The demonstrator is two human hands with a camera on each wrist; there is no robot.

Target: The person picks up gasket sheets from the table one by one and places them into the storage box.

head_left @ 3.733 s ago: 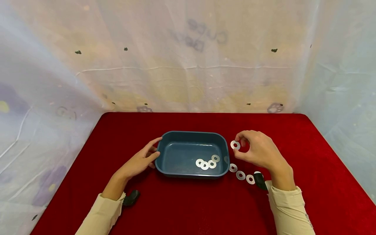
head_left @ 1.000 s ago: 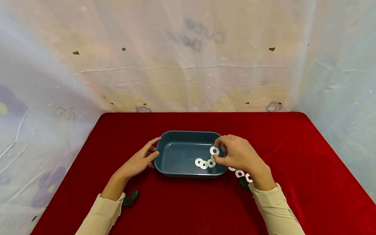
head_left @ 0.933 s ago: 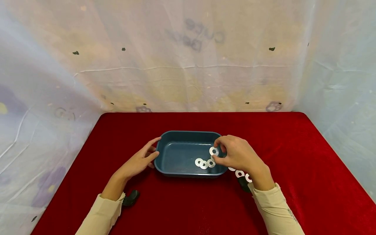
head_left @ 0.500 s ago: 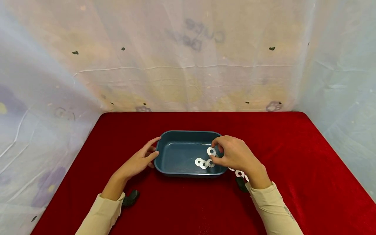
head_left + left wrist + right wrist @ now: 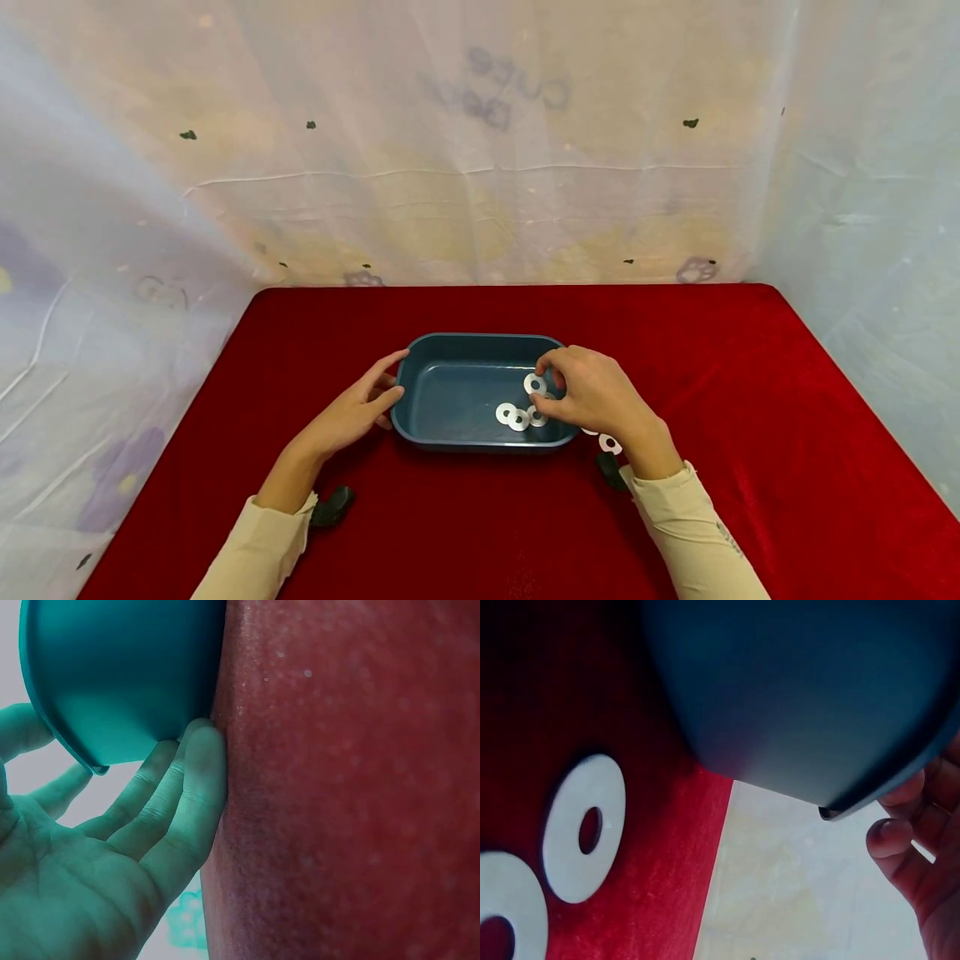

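Note:
A dark blue rectangular basin (image 5: 457,446) sits on the red cloth between my hands. My left hand (image 5: 358,410) rests against its left end; in the left wrist view the fairly straight fingers (image 5: 199,772) touch the outer wall and the thumb lies at the rim. Over the basin's right side, my right hand (image 5: 596,392) pinches a flat silver washer (image 5: 535,394) between thumb and fingers. Several washers lie on the basin floor below it, including an overlapping washer (image 5: 518,422) and a washer (image 5: 502,413) at the left of the group.
On the cloth just right of the basin lie more washers, such as a white-looking washer (image 5: 611,437) partly beside my right wrist and a washer (image 5: 559,840) in the right wrist view. Black wrist devices (image 5: 332,507) hang under both cuffs. Patterned curtains (image 5: 480,208) surround the red table (image 5: 480,533).
My right hand has carried the pinched washer from right of the basin to over its inside, drifting slightly left most recently. The left hand stays at the basin's left end.

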